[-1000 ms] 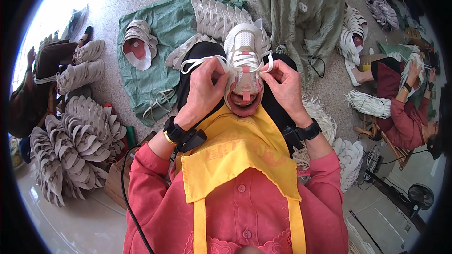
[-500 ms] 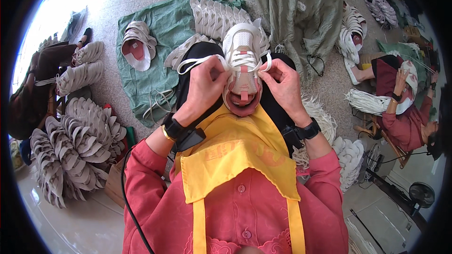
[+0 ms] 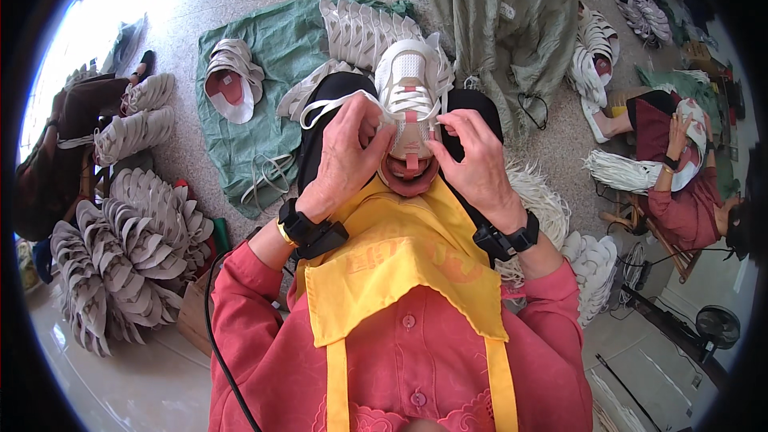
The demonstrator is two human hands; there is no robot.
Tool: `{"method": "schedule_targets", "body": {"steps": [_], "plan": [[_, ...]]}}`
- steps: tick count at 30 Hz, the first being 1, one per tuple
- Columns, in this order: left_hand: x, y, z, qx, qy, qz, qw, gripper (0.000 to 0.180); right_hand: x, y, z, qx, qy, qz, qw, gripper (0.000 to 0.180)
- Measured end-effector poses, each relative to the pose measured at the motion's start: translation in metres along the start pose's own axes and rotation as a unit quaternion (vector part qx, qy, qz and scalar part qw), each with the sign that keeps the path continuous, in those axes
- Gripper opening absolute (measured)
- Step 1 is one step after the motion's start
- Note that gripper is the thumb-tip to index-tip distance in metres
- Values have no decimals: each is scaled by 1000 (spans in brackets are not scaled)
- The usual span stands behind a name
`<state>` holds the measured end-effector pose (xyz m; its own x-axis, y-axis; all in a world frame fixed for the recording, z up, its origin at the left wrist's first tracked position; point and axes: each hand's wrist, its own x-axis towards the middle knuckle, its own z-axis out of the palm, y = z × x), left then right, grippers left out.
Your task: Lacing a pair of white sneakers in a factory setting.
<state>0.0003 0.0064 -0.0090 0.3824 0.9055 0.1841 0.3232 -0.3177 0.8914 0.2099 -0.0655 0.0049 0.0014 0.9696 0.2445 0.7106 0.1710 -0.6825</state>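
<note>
A beige and white sneaker upper (image 3: pixel 414 140) with a pink lining and pink tabs rests between my knees, its toe pointing away from me. A white shoelace (image 3: pixel 413 102) crosses its front in several rows. My left hand (image 3: pixel 350 148) is closed on the lace beside the left eyelet edge, and a loop of lace arches out over my left knee. On the other side my right hand (image 3: pixel 478 162) has its curled fingertips at the lace by the right eyelet edge. Its thumb presses lower, against the side of the upper.
Stacked shoe uppers (image 3: pixel 368 28) lie beyond my knees on a green sheet (image 3: pixel 280 32). More piles of uppers (image 3: pixel 120 248) stand at left. A grey-green cloth sack (image 3: pixel 496 40) is ahead. White lace bundles (image 3: pixel 540 204) lie at right, where another person (image 3: pixel 680 200) sits working.
Both hands have come slightly down. My right thumb has parted from the index finger and slid lower along the upper. The lace on the right now runs closer to the upper.
</note>
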Motion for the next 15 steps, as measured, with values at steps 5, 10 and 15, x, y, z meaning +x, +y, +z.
{"method": "schedule_targets", "body": {"steps": [5, 10, 15], "plan": [[0, 3, -7, 27, -54, 53, 997, 29, -1, 2, 6, -62, 11, -22, 998, 23], [-4, -7, -4, 86, -61, 80, 991, 24, 3, 2, 11, -62, 38, 4, 997, 21], [-8, -4, 0, 145, -54, 118, 981, 24, 1, 4, 14, -36, 39, 22, 998, 23]]}}
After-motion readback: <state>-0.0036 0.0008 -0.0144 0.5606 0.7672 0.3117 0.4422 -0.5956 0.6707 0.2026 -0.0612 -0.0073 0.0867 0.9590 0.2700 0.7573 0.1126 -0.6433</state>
